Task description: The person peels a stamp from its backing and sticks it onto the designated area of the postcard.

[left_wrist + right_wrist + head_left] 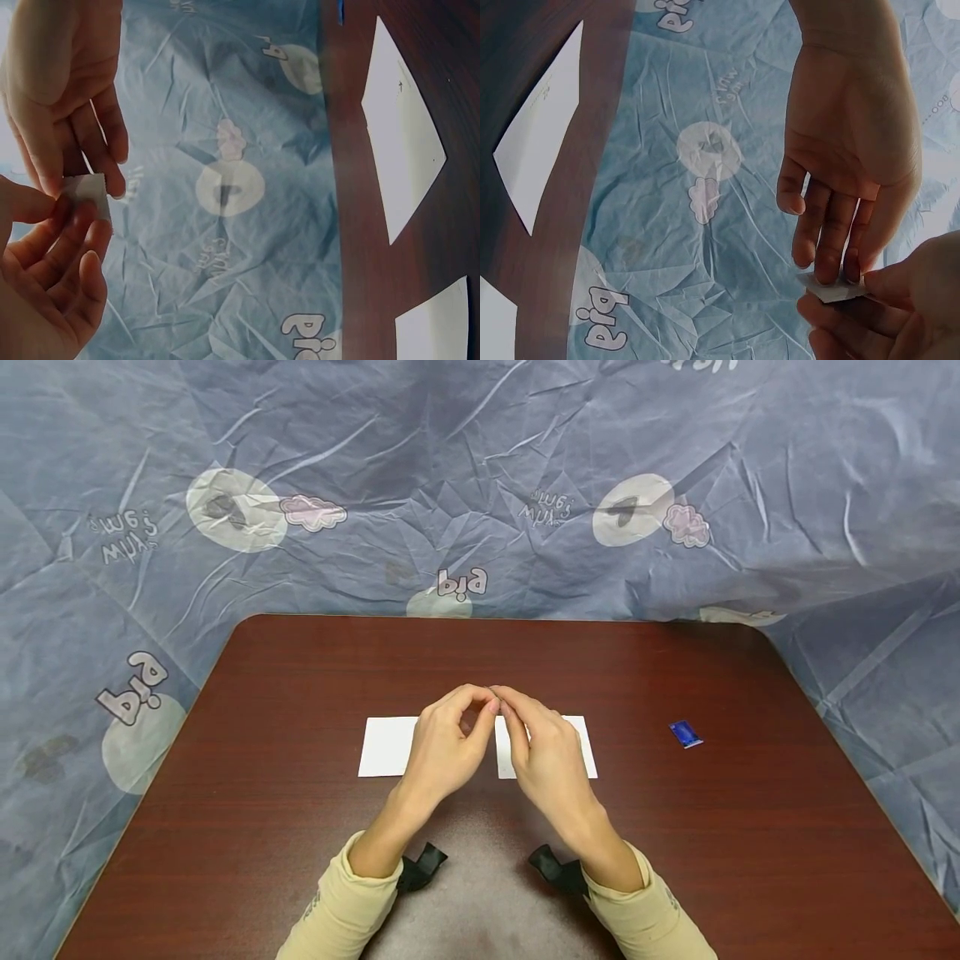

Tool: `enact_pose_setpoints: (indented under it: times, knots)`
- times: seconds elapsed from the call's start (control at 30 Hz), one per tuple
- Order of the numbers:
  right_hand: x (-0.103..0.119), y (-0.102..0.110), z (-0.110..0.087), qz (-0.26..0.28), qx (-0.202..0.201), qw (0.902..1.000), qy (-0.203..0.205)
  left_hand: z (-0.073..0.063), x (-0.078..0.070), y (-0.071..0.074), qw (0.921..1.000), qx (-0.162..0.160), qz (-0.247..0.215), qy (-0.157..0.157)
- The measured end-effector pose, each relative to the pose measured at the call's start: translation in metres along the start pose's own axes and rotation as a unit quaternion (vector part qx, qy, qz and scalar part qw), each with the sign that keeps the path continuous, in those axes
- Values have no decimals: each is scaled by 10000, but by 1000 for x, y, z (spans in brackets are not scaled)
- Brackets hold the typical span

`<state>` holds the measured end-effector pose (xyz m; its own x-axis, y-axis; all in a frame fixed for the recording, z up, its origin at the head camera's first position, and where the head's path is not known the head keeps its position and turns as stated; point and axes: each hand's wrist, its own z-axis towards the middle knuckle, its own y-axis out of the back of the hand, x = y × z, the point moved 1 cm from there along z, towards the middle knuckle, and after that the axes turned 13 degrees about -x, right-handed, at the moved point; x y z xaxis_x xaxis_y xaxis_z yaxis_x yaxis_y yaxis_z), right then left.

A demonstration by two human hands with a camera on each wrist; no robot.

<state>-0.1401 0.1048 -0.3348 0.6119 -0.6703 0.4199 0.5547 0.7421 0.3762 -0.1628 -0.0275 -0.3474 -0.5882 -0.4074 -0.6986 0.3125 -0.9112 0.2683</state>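
Both hands meet over the middle of the table, fingertips together. Between them is a small, thin whitish square (96, 189), like a sachet, which also shows its pale flat side (832, 288) in the right wrist view. My left hand (442, 747) pinches one edge between thumb and fingers. Opposite it, my right hand (553, 760) pinches the other edge with thumb and index finger. From the head view the square is almost wholly hidden by the fingertips. Behind the hands lie a left white card (387, 747) and a right white card (587, 747), each partly covered.
A small blue packet (686, 734) lies to the right on the reddish-brown table (300, 677). Black straps (423, 866) hang at the wrists. Beyond the far table edge hangs a creased blue-grey cloth (420, 485) with printed shapes.
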Motion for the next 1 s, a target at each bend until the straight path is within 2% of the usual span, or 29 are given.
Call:
enact_pose_setpoints:
  times: [0.37,0.6,1.0]
  knots:
    - [-3,2,2,494,-2,9986,-191,2,-1,4,9997,141,-184,-115]
    - [-2,4,3,501,4,9983,-300,2,-1,5,9992,277,-254,-114]
    - [-4,2,2,613,-28,9975,-359,2,-1,6,9992,289,-255,-122]
